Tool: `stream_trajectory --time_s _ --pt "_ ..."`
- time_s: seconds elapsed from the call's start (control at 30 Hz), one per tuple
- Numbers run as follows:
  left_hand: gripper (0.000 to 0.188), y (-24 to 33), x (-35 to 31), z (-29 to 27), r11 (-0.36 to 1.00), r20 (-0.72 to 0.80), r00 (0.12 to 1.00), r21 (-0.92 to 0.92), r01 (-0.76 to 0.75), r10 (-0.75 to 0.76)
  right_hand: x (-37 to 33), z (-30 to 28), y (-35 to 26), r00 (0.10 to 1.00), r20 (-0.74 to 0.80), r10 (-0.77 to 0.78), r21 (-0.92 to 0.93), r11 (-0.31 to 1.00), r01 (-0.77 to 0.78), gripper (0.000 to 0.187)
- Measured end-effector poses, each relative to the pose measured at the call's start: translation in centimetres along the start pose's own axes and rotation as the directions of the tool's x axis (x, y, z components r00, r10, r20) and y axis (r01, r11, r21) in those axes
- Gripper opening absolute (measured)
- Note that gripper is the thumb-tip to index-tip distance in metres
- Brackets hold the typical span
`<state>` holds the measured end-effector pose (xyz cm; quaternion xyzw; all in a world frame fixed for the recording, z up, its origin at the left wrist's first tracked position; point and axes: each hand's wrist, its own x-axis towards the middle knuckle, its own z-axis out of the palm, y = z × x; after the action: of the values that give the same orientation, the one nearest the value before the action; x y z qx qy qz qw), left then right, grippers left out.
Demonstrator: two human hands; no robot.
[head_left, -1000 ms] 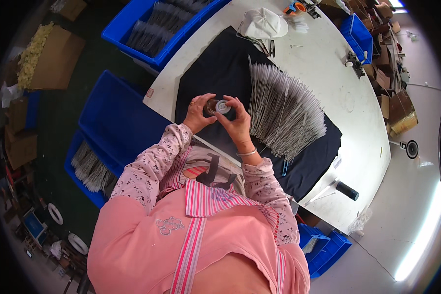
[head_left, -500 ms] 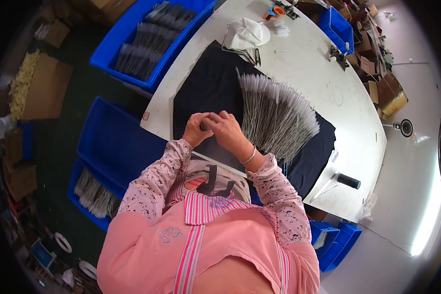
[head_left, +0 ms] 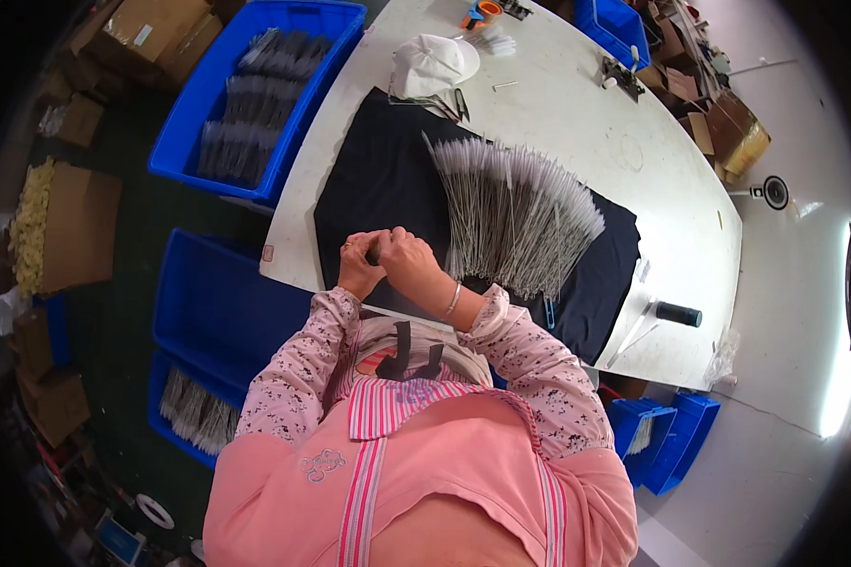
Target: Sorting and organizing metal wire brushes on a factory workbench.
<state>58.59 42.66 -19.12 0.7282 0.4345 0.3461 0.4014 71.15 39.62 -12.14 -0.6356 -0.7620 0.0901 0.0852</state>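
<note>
Both hands are bunched together right over the near edge of the black cloth [head_left: 397,180] that's spread on the white table [head_left: 577,123]. The left hand [head_left: 359,267] and the right hand [head_left: 409,262] are touching each other, fingers curled in tight around a small dark object [head_left: 373,253] pinched between them. So each grip is narrow and closed on that little thing, though it's mostly hidden by the fingers and I can't tell what it actually is. There's a thin bracelet on the right wrist.

Just to the right of the hands on the cloth lies a big fanned-out pile of thin grey rods [head_left: 515,213], spread like a broom, not touching the hands. At the far end of the cloth sits a white cap [head_left: 433,64]. Past the cloth's right end, near the table edge, lies a small black cylinder [head_left: 679,314].

Off the table, left of the cloth, there's a blue bin [head_left: 255,104] full of bundled grey rods, and another blue bin [head_left: 217,302] right below it beside the person's left elbow.
</note>
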Motion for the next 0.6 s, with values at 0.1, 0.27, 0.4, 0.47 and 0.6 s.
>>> stream_trajectory --time_s 0.1,0.27,0.4,0.47,0.6 --pt "0.044 0.0 0.2 0.1 1.000 0.006 1.000 -0.008 -0.003 0.003 -0.2 0.4 -0.4 0.993 -0.082 0.088 0.063 0.995 -0.082 0.026" --pt "0.049 0.5 0.0 -0.1 0.999 0.022 0.999 -0.008 0.032 -0.032 -0.1 0.0 0.2 0.988 -0.036 0.148 0.213 0.968 -0.137 0.027" --pt "0.078 2.1 -0.2 -0.8 0.995 0.028 0.997 -0.064 0.076 -0.075 1.5 -1.7 1.9 0.978 0.034 0.205 0.302 0.931 -0.205 0.031" --pt "0.086 2.1 -0.7 -1.9 0.988 0.074 0.988 -0.061 0.142 -0.137 2.8 -3.3 4.1 0.962 0.068 0.265 0.310 0.911 -0.272 0.035" --pt "0.078 -0.4 -4.0 -3.5 0.903 -0.047 0.918 -0.205 0.378 -0.394 6.2 -7.4 11.1 0.938 -0.121 0.324 0.299 0.913 -0.277 0.034"
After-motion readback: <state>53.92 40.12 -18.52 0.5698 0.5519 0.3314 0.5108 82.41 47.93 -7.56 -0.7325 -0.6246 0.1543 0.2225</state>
